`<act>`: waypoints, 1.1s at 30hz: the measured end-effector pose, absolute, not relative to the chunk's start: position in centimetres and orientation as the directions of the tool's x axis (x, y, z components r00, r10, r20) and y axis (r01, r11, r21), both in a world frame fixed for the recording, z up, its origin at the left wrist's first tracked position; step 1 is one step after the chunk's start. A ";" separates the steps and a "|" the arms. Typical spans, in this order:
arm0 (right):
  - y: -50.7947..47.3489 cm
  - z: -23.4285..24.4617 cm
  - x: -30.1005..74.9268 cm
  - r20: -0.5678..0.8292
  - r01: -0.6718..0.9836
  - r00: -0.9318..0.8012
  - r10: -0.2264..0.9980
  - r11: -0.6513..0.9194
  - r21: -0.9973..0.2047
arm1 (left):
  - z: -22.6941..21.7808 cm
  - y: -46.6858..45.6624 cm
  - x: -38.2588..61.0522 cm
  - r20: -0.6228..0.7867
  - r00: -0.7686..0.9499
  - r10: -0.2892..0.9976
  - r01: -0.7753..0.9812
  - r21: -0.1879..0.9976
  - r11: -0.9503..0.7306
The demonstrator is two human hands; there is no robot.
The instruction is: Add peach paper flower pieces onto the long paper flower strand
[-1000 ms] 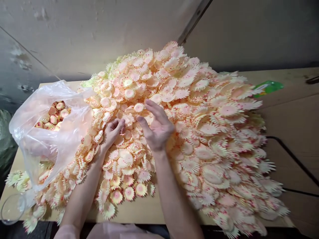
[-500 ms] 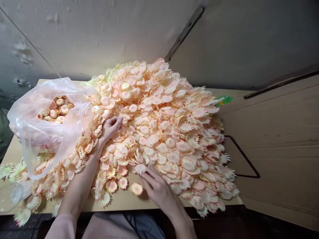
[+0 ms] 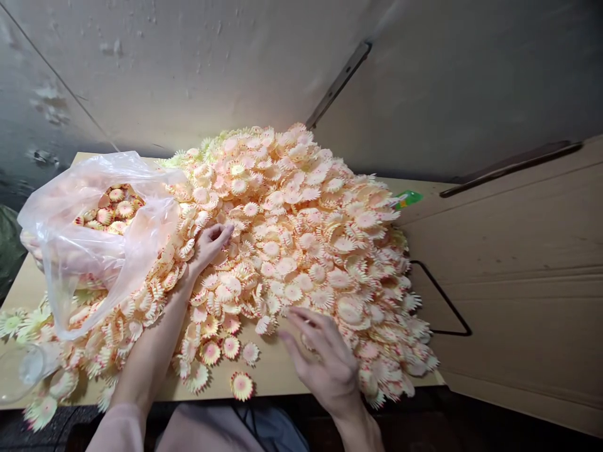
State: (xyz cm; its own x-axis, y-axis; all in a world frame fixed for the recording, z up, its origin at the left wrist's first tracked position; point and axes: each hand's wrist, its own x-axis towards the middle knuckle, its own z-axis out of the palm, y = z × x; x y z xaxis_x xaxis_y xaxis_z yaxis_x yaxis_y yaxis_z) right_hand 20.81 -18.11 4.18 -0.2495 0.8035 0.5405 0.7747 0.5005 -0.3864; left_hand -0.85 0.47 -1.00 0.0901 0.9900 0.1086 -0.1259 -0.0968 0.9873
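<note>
A big heap of pale cream and pink artificial flower petal discs (image 3: pixel 311 242) with fringed, red-tipped edges covers the table. At the heap's left-centre rests my left hand (image 3: pixel 211 243), its thumb and forefinger curled together; the other fingertips are hidden, so what they hold cannot be made out. My right hand (image 3: pixel 325 355) hovers at the heap's front edge, fingers apart, with no disc seen in it. Left of it, single discs lie loose on the board, among them a yellowish one with a red rim (image 3: pixel 242 385) near the front edge and a paler one (image 3: pixel 250 353) behind it.
A translucent plastic bag (image 3: pixel 117 251) holding smaller yellow-and-red flower pieces (image 3: pixel 115 210) stands at left. A clear plastic container (image 3: pixel 23 371) sits at the front left corner. Cardboard (image 3: pixel 513 295) with a black metal loop (image 3: pixel 447 298) rises at right. A green wrapper (image 3: pixel 407 199) lies behind the heap.
My right hand has moved right, away from the loose discs, and its fingers have spread. A yellowish disc now lies nearer the front edge, a paler one behind it. My left hand has hardly moved.
</note>
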 end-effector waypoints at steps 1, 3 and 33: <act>-18.8 4.0 20.6 0.472 0.743 -0.335 0.816 0.536 -0.400 | -1.1 0.5 -0.8 0.111 0.093 0.989 -0.129 0.987 -0.099; -19.9 3.3 20.2 0.335 0.725 -0.459 0.823 0.565 -0.395 | -1.4 0.6 -0.8 0.121 0.098 0.988 -0.130 0.986 -0.108; -20.7 2.0 18.5 -0.202 0.695 -0.360 0.911 0.117 -0.709 | -1.0 0.5 -0.8 0.124 0.128 0.984 -0.060 0.991 -0.117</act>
State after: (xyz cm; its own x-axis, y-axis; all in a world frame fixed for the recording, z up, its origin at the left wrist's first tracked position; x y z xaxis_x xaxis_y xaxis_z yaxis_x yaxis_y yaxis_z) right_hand 18.45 -20.66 2.01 -0.3596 0.9109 -0.2024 0.6952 0.1168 -0.7092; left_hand -0.80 0.53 -1.03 0.1282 0.9839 0.1243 -0.0597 -0.1174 0.9913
